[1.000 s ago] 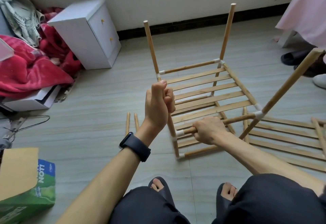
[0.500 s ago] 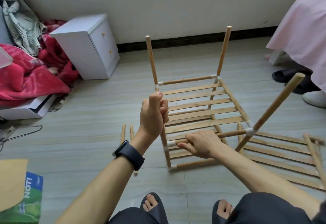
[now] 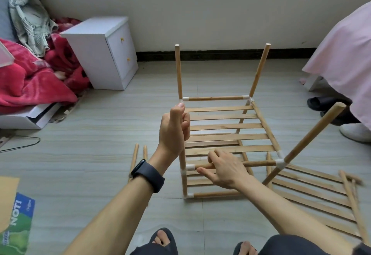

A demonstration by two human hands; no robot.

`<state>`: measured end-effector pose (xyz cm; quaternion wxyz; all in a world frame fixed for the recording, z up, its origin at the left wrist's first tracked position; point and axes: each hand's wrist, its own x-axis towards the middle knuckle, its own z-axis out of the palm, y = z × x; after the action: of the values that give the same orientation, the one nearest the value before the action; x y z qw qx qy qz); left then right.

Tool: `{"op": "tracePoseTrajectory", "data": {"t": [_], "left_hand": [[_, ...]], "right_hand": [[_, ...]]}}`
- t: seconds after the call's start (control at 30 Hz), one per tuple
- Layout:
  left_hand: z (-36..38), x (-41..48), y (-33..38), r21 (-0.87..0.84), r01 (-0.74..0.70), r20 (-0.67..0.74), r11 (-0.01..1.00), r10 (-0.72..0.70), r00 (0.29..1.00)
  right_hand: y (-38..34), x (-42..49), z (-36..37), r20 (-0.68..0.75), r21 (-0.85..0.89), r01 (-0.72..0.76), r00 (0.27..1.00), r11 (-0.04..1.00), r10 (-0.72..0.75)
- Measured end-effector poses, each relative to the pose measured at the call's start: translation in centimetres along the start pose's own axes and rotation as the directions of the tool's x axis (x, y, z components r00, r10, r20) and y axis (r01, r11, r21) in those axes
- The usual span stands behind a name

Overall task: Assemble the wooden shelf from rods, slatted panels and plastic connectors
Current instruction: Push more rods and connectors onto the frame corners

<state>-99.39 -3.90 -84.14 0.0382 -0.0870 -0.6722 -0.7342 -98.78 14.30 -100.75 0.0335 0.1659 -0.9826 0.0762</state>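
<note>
my left hand (image 3: 174,129) is fisted tight round the near-left upright rod (image 3: 183,176) of the half-built shelf (image 3: 226,134), thumb up. my right hand (image 3: 224,168) lies on the front crossbar (image 3: 259,163), fingers (image 3: 212,155) loose and spread, not clamped. shelf stands on the floor (image 3: 100,154) ahead of my feet. spare slatted panel (image 3: 317,196) flat at right; two loose rods (image 3: 134,161) at left.

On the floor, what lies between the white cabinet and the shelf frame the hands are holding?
Head view: bare floor between the white cabinet and the shelf frame. Two loose rods lie nearer, beside the left hand.
</note>
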Motion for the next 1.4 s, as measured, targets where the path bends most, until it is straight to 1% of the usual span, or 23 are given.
{"op": "tracePoseTrajectory", "data": {"t": [0.1, 0.17, 0.27, 0.4, 0.47, 0.5, 0.57, 0.63, 0.7, 0.9, 0.93, 0.97, 1.0, 1.03, 1.07, 1.1, 1.13, 1.17, 1.2, 1.27, 1.3, 1.33, 1.4], "left_hand": [[-0.8, 0.2, 0.1, 0.023, -0.005, 0.052, 1.0, 0.004, 0.999], [-1.5, 0.3, 0.6, 0.092, -0.034, 0.089, 0.995, 0.026, 0.996], [-2.4, 1.1, 1.8, 0.224, -0.08, 0.093, 0.971, 0.061, 0.994], [-2.3, 3.3, 4.1, 0.455, -0.1, 0.116, 0.885, 0.053, 0.992], [-1.5, 4.3, 4.7, 0.573, -0.108, 0.174, 0.813, 0.008, 0.985], [-1.1, 4.6, 4.6, 0.65, -0.11, 0.199, 0.752, -0.028, 0.98], [-0.5, 4.9, 3.9, 0.809, -0.128, 0.208, 0.573, -0.076, 0.975], [-0.5, 5.0, 3.6, 0.899, -0.15, 0.189, 0.412, -0.056, 0.98], [-0.6, 5.0, 3.6, 0.918, -0.172, 0.195, 0.357, -0.029, 0.98], [-0.5, 4.4, 3.9, 0.878, -0.154, 0.187, 0.453, -0.029, 0.982], [-0.4, 4.2, 4.0, 0.848, -0.152, 0.189, 0.507, -0.021, 0.982], [-0.4, 4.0, 4.2, 0.775, -0.131, 0.194, 0.618, -0.036, 0.98], [-0.6, 3.9, 4.6, 0.634, -0.079, 0.207, 0.769, -0.071, 0.976], [-1.0, 3.8, 5.0, 0.433, -0.002, 0.219, 0.901, -0.103, 0.97], [-1.9, 3.7, 5.3, 0.225, 0.058, 0.202, 0.973, -0.105, 0.974], [-3.1, 3.5, 5.2, 0.067, 0.077, 0.138, 0.995, -0.085, 0.987], [-4.5, 3.3, 4.6, -0.006, 0.07, 0.032, 0.997, -0.07, 0.997], [-6.0, 2.8, 3.5, -0.008, 0.07, -0.08, 0.998, -0.071, 0.994], [-7.6, 2.1, 1.7, 0.048, 0.108, -0.191, 0.993, -0.097, 0.977], [-10.8, -0.2, -3.4, 0.234, 0.293, -0.33, 0.927, -0.208, 0.921], [-12.5, -1.7, -6.4, 0.346, 0.397, -0.339, 0.85, -0.281, 0.898], [-14.1, -3.5, -9.4, 0.455, 0.488, -0.324, 0.745, -0.372, 0.87], [-16.9, -7.3, -15.0, 0.623, 0.591, -0.284, 0.513, -0.556, 0.781]], "right_hand": [[0.1, -0.3, -0.6, -0.021, 0.107, -0.04, 0.999, 0.993, 0.043], [0.3, -0.5, -0.9, -0.019, 0.158, -0.087, 0.996, 0.984, 0.091], [0.3, -0.1, -0.8, 0.117, 0.061, -0.192, 0.976, 0.979, 0.184], [0.2, 1.2, -0.1, 0.265, -0.005, -0.211, 0.942, 0.977, 0.205], [0.2, 1.7, 0.3, 0.29, -0.009, -0.218, 0.933, 0.976, 0.211], [0.1, 1.9, 0.5, 0.288, -0.01, -0.224, 0.933, 0.974, 0.218], [-0.1, 2.0, 0.8, 0.264, -0.013, -0.236, 0.937, 0.972, 0.231], [-0.2, 2.1, 1.0, 0.251, -0.012, -0.237, 0.94, 0.971, 0.232], [-0.2, 2.0, 1.0, 0.247, -0.013, -0.232, 0.942, 0.973, 0.228], [-0.2, 1.9, 1.1, 0.231, -0.028, -0.246, 0.941, 0.969, 0.246], [-0.2, 1.9, 1.1, 0.231, -0.026, -0.253, 0.94, 0.967, 0.252], [-0.2, 1.9, 1.1, 0.234, -0.022, -0.255, 0.939, 0.967, 0.253], [-0.3, 1.8, 0.9, 0.237, -0.022, -0.249, 0.94, 0.968, 0.247], [-0.4, 1.8, 0.7, 0.233, -0.024, -0.234, 0.944, 0.972, 0.233], [-0.6, 1.6, 0.6, 0.226, -0.027, -0.211, 0.951, 0.977, 0.211], [-0.9, 1.5, 0.4, 0.22, -0.022, -0.183, 0.958, 0.983, 0.184], [-1.4, 1.5, 0.3, 0.212, -0.009, -0.156, 0.965, 0.988, 0.154], [-2.0, 1.6, 0.1, 0.199, 0.008, -0.133, 0.971, 0.991, 0.128], [-2.8, 1.8, 0.0, 0.192, 0.02, -0.109, 0.976, 0.994, 0.103], [-4.7, 2.7, -0.1, 0.195, 0.024, -0.063, 0.979, 0.998, 0.057], [-5.5, 3.3, -0.2, 0.205, 0.024, -0.046, 0.978, 0.999, 0.041], [-6.2, 3.9, -0.2, 0.219, 0.017, -0.029, 0.975, 0.999, 0.024], [-7.1, 4.7, 0.1, 0.22, -0.023, 0.009, 0.975, 1.0, -0.004]]}}
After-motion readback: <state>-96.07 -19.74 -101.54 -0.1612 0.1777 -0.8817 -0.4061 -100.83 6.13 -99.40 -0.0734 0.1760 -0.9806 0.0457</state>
